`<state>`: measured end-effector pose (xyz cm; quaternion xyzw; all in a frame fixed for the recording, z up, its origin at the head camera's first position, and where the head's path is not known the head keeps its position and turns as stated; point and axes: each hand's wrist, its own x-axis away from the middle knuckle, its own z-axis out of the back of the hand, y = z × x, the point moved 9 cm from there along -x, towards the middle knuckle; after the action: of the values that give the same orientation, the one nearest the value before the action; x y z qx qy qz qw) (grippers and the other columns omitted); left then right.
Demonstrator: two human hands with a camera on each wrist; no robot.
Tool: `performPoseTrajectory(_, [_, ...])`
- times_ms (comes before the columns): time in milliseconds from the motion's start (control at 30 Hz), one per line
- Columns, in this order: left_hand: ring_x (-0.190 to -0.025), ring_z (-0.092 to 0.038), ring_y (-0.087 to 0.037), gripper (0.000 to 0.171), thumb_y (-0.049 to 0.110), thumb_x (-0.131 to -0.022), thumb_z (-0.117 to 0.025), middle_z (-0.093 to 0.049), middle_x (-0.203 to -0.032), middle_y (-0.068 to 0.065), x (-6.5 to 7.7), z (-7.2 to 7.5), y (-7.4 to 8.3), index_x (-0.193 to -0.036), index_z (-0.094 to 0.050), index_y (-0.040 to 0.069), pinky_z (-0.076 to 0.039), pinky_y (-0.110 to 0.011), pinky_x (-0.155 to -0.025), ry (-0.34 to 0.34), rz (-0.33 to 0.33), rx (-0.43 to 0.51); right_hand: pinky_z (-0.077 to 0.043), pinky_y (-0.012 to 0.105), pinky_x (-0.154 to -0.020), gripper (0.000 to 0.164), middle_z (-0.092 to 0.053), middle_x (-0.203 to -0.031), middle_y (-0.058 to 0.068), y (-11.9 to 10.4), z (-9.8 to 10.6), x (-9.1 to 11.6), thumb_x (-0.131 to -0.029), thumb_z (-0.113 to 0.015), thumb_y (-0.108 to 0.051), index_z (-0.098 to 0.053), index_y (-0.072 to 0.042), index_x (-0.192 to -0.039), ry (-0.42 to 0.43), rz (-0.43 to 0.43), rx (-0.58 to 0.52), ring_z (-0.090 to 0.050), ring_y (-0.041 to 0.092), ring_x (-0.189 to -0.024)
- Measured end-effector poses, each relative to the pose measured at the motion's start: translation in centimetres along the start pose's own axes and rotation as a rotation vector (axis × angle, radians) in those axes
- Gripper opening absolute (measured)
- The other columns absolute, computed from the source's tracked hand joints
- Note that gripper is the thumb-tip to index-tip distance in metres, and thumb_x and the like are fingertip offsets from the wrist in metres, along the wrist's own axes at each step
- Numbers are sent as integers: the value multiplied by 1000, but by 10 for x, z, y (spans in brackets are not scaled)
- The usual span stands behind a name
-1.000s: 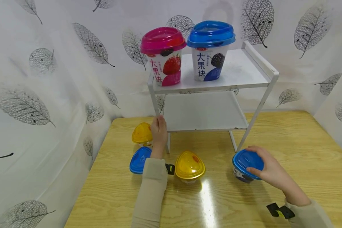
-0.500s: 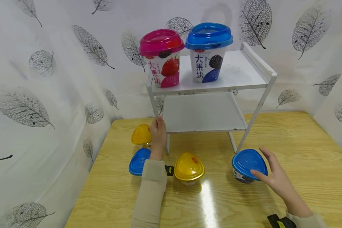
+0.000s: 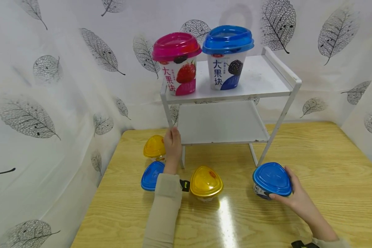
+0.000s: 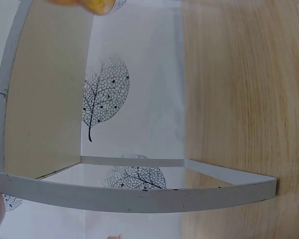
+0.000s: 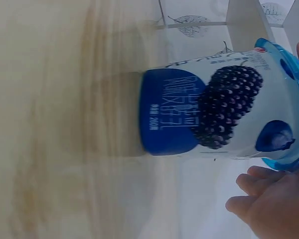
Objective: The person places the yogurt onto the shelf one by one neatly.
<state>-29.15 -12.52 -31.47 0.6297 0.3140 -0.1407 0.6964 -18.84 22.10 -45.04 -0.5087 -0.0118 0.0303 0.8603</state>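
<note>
My left hand (image 3: 173, 144) grips the left front post of a white two-tier rack (image 3: 258, 93). At the right, my right hand (image 3: 300, 196) holds a blue-lidded yogurt cup (image 3: 272, 179) by its side, thumb in front below the lid and fingers at the right edge. The right wrist view shows the blackberry print on this cup (image 5: 229, 107), which stands upright on the table, with several fingers (image 5: 259, 189) beside the lid. Beside my left forearm are a yellow-lidded cup (image 3: 206, 182) on the right and a partly hidden blue-lidded cup (image 3: 151, 175) on the left.
On the rack's top shelf stand a pink-lidded strawberry cup (image 3: 178, 65) and a blue-lidded blackberry cup (image 3: 227, 58). Another yellow-lidded cup (image 3: 154, 146) sits behind my left hand. The wooden table (image 3: 121, 213) meets a leaf-patterned cloth (image 3: 65, 103) at the back and left.
My right hand has shifted from over the blue lid to the cup's right side, opened, then drawn in around it. The left hand keeps its grip; the cups stay in place.
</note>
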Motion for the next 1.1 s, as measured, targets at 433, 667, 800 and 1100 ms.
performPoseTrajectory(433, [-46,-24,-5,50,50,-88,-30,-26,-54,6,-1,0,2,-66,-32,4,-18,-19,-43,1,-16,2,-18,68,-85,105,-2,-134,38,20,-6,-3,-74,-70,-9,12,-2,-137,-12,-91,-83,-10,58,-117])
performPoseTrajectory(667, [-45,-24,-5,50,50,-88,-30,-27,-54,6,-1,1,1,-66,-33,5,-18,-19,-43,3,-9,-3,-30,58,-87,97,-17,-130,36,19,-12,-4,-73,-69,0,5,6,-136,-26,-22,-120,-26,50,-113])
performPoseTrajectory(800, [-45,-24,-5,49,51,-87,-30,-27,-54,6,0,1,0,-66,-33,6,-18,-19,-43,3,0,2,-37,44,-86,96,-24,-129,32,17,-13,-6,-72,-69,2,1,5,-137,-27,26,-96,-31,43,-112])
performPoseTrajectory(1100, [-46,-24,-5,50,49,-88,-29,-27,-54,5,0,0,3,-66,-33,4,-18,-19,-43,4,-13,-11,-29,61,-85,96,-27,-128,33,18,-18,-9,-69,-69,5,0,6,-136,-49,24,-144,-40,20,-108])
